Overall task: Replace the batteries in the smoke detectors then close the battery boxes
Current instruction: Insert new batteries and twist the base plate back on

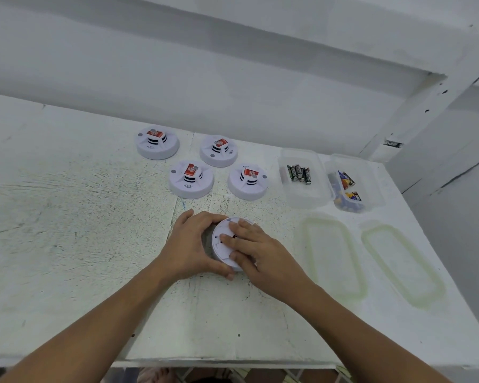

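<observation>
Upturned smoke detector [218, 252] near the desk [67, 244] centre: left grip [190, 244] clamped round its rim, right grip [256, 251] apart, fingers flat on its back. Risk: uneven pressure may tip or skid it if the left hold loosens

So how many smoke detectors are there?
5 smoke detectors. Four cluster at the back: back left, back right, front left, front right. The fifth is nearer, gripped by the left hand, the right hand resting on it. None seems hidden.
</observation>
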Available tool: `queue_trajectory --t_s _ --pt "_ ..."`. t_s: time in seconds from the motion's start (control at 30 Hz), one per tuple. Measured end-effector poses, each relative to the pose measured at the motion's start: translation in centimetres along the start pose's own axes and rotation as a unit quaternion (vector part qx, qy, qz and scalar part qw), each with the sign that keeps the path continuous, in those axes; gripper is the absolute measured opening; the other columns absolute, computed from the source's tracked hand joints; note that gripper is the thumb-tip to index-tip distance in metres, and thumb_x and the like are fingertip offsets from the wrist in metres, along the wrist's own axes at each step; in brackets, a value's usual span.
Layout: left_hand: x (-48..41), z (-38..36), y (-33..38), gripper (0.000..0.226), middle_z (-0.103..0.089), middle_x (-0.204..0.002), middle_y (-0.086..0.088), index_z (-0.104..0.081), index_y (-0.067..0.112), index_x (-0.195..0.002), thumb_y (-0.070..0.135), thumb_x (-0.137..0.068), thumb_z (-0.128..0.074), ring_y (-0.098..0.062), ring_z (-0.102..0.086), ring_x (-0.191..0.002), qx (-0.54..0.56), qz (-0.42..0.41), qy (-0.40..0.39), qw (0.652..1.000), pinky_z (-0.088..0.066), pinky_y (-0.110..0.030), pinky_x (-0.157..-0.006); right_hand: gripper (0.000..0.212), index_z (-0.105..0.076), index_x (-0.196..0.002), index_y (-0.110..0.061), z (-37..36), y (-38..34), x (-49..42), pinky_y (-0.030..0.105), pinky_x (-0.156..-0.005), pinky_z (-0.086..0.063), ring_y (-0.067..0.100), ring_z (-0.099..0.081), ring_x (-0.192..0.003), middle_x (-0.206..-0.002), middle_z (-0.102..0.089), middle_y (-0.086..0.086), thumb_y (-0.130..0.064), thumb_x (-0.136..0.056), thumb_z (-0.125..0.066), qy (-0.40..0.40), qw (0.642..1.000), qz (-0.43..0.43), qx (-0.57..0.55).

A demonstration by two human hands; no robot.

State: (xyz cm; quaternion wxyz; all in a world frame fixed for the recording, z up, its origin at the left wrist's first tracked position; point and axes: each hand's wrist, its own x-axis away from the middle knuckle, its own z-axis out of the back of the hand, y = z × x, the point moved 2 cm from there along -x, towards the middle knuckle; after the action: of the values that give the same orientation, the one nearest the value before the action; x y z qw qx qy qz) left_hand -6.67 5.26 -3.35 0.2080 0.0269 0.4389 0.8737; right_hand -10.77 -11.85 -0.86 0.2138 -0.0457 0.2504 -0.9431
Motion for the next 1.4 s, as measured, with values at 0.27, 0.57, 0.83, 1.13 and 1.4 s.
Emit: queue_trajectory --t_s 0.27,0.57,0.83,1.13,1.4 --pt "0.1 0.2 0.6 0.092 -0.058 -0.102 0.027 -0.050 0.041 -0.110 0.070 -0.028 -0.078 0.015 -0.044 -0.108 0.015 0.002 0.007 1.000 -0.023 -0.033 -0.111 0.055 -0.057 -0.131 -0.021 -0.4 -0.9 0.2 0.024 -0.115 -0.016 0.015 -0.027 -0.142 -0.148 -0.041 0.001 -0.043 -0.089 -0.029 0.032 0.998 -0.044 -0.015" --pt "0.4 0.5 1.3 0.086 -0.058 -0.097 0.026 -0.055 0.039 -0.105 0.061 -0.027 -0.083 0.020 -0.042 -0.101 0.025 0.013 0.011 1.000 -0.033 -0.041 -0.103 0.039 -0.055 -0.133 -0.018 -0.4 -2.0 0.0 0.022 -0.114 -0.009 0.017 -0.023 -0.144 -0.151 -0.037 0.002 -0.025 -0.096 -0.046 0.043 0.996 -0.079 -0.028" --pt "0.7 0.7 1.7 0.088 -0.057 -0.098 0.026 -0.060 0.032 -0.112 0.054 -0.030 -0.085 0.024 -0.040 -0.098 0.043 0.032 0.015 0.998 -0.036 -0.043 -0.102 0.051 -0.059 -0.127 -0.015 1.3 -1.0 1.4 0.012 -0.113 -0.021 -0.003 -0.028 -0.135 -0.140 -0.046 -0.011 -0.014 -0.078 -0.048 0.069 0.981 -0.096 -0.154" --pt "0.6 0.4 0.4 0.060 -0.066 -0.104 0.016 -0.065 0.039 -0.110 0.063 -0.056 -0.079 -0.018 -0.058 -0.107 0.126 0.068 0.015 0.990 -0.050 -0.048 -0.090 0.066 -0.051 -0.130 -0.033 0.5 0.7 2.4 0.013 -0.105 -0.033 -0.013 -0.037 -0.126 -0.133 -0.044 -0.028 -0.002 -0.073 -0.058 0.072 0.962 -0.099 -0.245" --pt "1.2 0.9 1.8 0.051 -0.070 -0.105 0.009 -0.064 0.026 -0.109 0.059 -0.072 -0.060 -0.007 -0.064 -0.099 0.229 0.074 0.043 0.970 -0.050 -0.027 -0.085 0.038 -0.060 -0.118 -0.020 2.6 0.9 0.2 0.036 -0.078 -0.057 0.023 -0.067 -0.097 -0.109 -0.070 0.008 0.004 -0.089 -0.052 0.154 0.838 -0.154 -0.500"
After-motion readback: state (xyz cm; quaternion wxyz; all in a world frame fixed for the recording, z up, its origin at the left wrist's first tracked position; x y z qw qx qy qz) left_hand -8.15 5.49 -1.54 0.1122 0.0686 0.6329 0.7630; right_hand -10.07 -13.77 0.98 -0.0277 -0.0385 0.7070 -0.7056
